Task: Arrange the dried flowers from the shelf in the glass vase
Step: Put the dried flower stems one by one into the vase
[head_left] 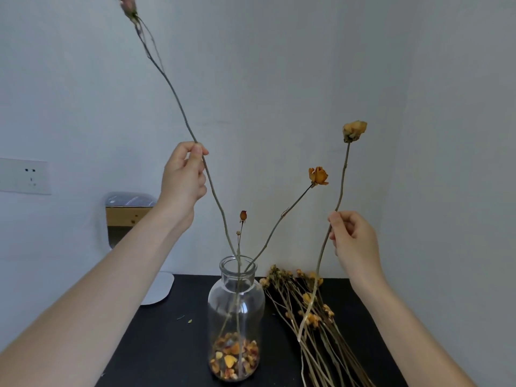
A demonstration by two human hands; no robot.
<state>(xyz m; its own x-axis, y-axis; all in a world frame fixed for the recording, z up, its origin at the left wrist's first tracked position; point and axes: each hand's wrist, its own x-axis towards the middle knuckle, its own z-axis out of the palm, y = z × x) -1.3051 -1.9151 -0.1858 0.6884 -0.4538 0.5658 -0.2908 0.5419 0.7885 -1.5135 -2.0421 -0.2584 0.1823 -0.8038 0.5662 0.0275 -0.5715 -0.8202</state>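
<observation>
- L hand: thumb + fingers pinched on long thin grey-brown dried stem. The stem runs up and away to L of the hand to a pinkish flower head at frame top, and down-R from the hand into the vase mouth.
- R hand: fingers curled, pinching pale yellow dried rose on slim stem mid-stem. The bloom is above the hand. The pale lower end hangs below-L of the hand over the loose bundle; can't tell if touching.
- Clear glass bottle-shaped vase: upright on black worktop, below and btwn both hands, nearer L hand's stem.
- In vase: orange and yellow dried petal bits at the bottom, an orange dried rose stem leaning toward R hand, and a short stem w/ small rust-red bud, roughly upright.
- Loose bundle of dried yellow-headed flowers: lying flat below R hand, just beside the vase.
- Worktop far edge is just behind the vase, at plain grey wall.
- Open air btwn the hands above the vase, crossed only by the orange rose.
- White wall socket well L of L hand.
</observation>
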